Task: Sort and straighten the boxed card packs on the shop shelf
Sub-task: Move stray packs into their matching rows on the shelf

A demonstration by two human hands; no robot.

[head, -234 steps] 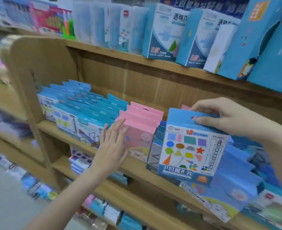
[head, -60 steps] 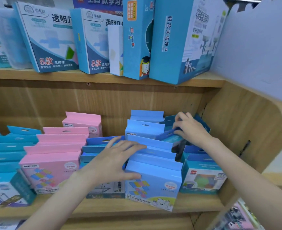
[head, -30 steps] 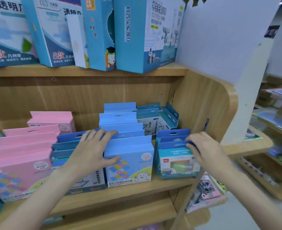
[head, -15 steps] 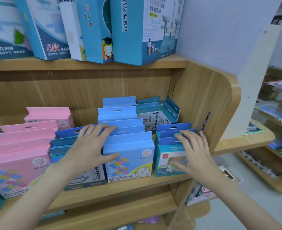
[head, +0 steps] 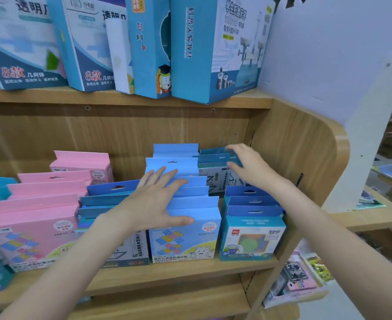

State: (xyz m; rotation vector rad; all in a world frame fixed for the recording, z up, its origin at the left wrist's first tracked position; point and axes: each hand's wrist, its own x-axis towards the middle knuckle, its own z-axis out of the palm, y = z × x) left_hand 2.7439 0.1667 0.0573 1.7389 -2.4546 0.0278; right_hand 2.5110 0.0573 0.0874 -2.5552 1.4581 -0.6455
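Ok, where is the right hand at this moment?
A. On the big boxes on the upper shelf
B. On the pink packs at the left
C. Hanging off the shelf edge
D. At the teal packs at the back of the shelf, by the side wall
D: the right hand reaches to the teal packs at the back right, its fingers over their top flaps, while the left hand lies flat on the light blue row.

Pink packs (head: 35, 218) and blue packs (head: 185, 218) stand upright in front-to-back rows.
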